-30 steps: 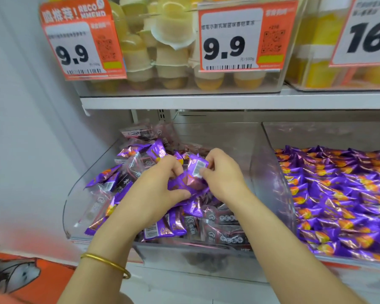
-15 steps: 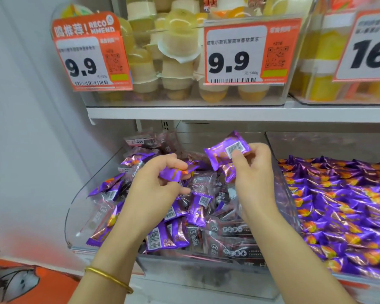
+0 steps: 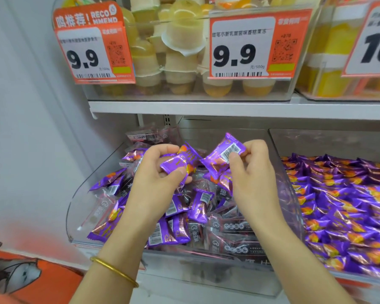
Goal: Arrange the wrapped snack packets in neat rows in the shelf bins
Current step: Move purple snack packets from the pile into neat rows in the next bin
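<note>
Both hands are raised just above the left bin (image 3: 79, 200), a clear tub with a rounded left corner, on the lower shelf level. It is heaped with loose purple packets (image 3: 199, 205) and dark brown packets (image 3: 233, 229) lying at all angles, in no rows. The left hand (image 3: 160, 174), with a gold bangle (image 3: 114, 270) on its wrist, has its fingers curled and pinches the orange-printed packet (image 3: 181, 161) between the thumb on its near edge and the fingers on its far edge. This packet's long axis runs from near left up to far right, printed face up. The right hand (image 3: 255, 172) pinches the barcode packet (image 3: 223, 157) by its far right end, between thumb and forefinger. Its long axis also slants from lower left to upper right, with the barcode side toward the camera and the free end pointing at the other packet, close to it. Another purple packet sits just under it by the palm; whether it is held cannot be told. The right bin (image 3: 274, 139) holds purple packets in fairly even rows (image 3: 338, 205). On the white shelf (image 3: 228, 109) above stand jelly cups (image 3: 180, 40) behind orange price tags (image 3: 250, 47)
</note>
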Motion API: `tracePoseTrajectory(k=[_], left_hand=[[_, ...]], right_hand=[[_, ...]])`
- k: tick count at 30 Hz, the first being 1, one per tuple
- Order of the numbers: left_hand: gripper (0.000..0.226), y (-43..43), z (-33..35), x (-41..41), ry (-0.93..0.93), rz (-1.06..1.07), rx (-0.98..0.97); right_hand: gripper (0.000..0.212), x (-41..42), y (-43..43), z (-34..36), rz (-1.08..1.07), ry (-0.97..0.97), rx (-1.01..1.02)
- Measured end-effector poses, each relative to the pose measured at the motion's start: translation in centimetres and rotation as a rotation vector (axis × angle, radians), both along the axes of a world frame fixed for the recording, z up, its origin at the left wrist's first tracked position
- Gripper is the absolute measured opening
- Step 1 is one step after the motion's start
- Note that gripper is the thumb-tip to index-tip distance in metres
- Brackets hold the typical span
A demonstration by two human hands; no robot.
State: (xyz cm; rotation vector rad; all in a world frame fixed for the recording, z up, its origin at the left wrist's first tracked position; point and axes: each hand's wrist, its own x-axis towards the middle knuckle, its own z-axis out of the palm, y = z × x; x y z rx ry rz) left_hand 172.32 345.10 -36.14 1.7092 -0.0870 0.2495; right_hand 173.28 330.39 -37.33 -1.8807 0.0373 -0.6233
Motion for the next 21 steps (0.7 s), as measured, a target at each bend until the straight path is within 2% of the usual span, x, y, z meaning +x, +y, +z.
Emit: tracePoseTrajectory(k=[3,6,9,10,12,13,14,17,19,21], left_hand=[[0.032,0.1,-0.2,0.0,0.013,-0.001,0.033],[0.03,-0.2,-0.4,-0.2,0.067,-0.062,0.022],[0.021,-0.7,-0.2,-0.2,0.136,-0.195,-0.246],[0.03,-0.7,-0.1,-0.2,0.169,-0.226,-0.336],[0.049,-0.4,-0.1,0.0,0.2,-0.255,-0.394],[0.05,-0.3,-0.1,0.0,0.189,-0.269,-0.367],[0.046,-0.3,-0.2,0.0,0.17,-0.28,-0.334],[0.022,0.1,-0.5,0.1,0.137,-0.238,-0.3],[0.014,0.5,-0.7,0.3,0.134,-0.203,-0.333],[0.014,0.8,-0.7,0.4,0.134,-0.155,-0.399]], right_hand=[[0.01,-1.0,0.5,-0.4,-0.062,-0.04,-0.215],[0.023,-1.4,1.0,-0.5,-0.279,-0.162,-0.673],[0.027,-1.8,1.6,-0.7,-0.214,-0.285,-0.898],[0.028,-1.8,1.6,-0.9,-0.163,-0.307,-0.922],[0.028,-2.1,1.4,-1.0,-0.076,-0.314,-0.912],[0.024,-2.2,1.3,-0.9,-0.028,-0.315,-0.893],[0.02,-2.3,1.2,-0.9,0.021,-0.314,-0.877],[0.027,-2.4,0.8,-1.2,0.124,-0.345,-0.828],[0.025,-2.3,0.4,-1.5,0.201,-0.329,-0.686],[0.019,-2.4,-0.1,-1.3,0.247,-0.232,-0.467]])
